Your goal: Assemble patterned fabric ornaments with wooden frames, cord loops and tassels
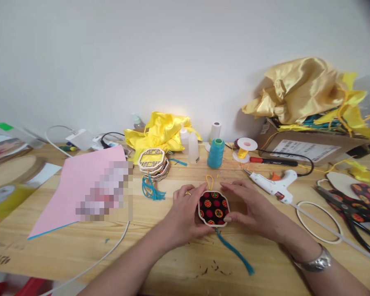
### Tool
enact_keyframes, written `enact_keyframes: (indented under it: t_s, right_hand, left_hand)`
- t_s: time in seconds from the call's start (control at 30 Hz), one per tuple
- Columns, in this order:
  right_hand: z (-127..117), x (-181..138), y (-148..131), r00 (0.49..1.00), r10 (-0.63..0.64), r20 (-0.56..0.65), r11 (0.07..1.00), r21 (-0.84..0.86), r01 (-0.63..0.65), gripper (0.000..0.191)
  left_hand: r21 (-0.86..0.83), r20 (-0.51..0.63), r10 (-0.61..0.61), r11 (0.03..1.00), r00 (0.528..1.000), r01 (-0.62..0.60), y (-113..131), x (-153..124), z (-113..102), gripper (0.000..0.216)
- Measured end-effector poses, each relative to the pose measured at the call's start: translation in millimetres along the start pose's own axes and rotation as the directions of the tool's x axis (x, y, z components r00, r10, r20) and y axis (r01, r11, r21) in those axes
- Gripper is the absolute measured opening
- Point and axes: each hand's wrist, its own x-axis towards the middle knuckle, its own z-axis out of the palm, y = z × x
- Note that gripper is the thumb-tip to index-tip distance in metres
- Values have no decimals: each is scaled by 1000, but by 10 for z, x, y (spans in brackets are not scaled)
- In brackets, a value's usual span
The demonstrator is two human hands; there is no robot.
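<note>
A small pendant (214, 208) with a pale scalloped frame and black fabric patterned with red and orange flowers is in front of me. It has a yellow cord loop (209, 181) on top and a teal tassel (236, 250) trailing from its bottom. My left hand (188, 209) grips its left side, thumb on the upper edge and fingers wrapped around. My right hand (254, 207) curves about the right side, its thumb pressing the lower right rim and its other fingers by the upper corner. Behind them lies a stack of similar frames (152, 160) with teal tassels (152, 189).
A white glue gun (273, 185), a cream ring (319, 222) and black-handled scissors (354, 222) lie on the right. Teal thread (216, 154), squeeze bottles (193, 148) and yellow satin (166, 129) stand behind. Pink paper (68, 193) is left; a cardboard box (296, 144) is back right.
</note>
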Motion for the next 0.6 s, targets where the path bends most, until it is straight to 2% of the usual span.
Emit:
enact_keyframes:
  t_s: [0.1, 0.17, 0.27, 0.4, 0.5, 0.6]
  right_hand:
    - [45, 16, -25, 992, 111, -67, 987, 124, -102, 60]
    - [23, 47, -98, 978, 202, -58, 951, 251, -181, 52]
    - [-92, 119, -252, 967, 242, 75, 872, 419, -251, 42]
    - [-214, 210, -358, 912, 356, 204, 671, 624, -401, 44]
    - [-171, 260, -329, 891, 415, 182, 557, 723, -408, 42]
    - [-69, 292, -287, 896, 424, 131, 510, 783, -355, 34]
  left_hand:
    - [10, -36, 22, 1000, 999, -21, 48, -10, -24, 90]
    - [10, -57, 43, 999, 997, -43, 96, -22, -59, 88]
    - [18, -88, 89, 996, 992, -87, 184, -30, -138, 87]
    - [29, -104, 145, 989, 984, -143, 277, 11, -238, 85]
    - [-18, -94, 135, 990, 986, -137, 273, 60, -230, 82]
    - [-100, -88, 105, 988, 991, -114, 202, 88, -161, 82]
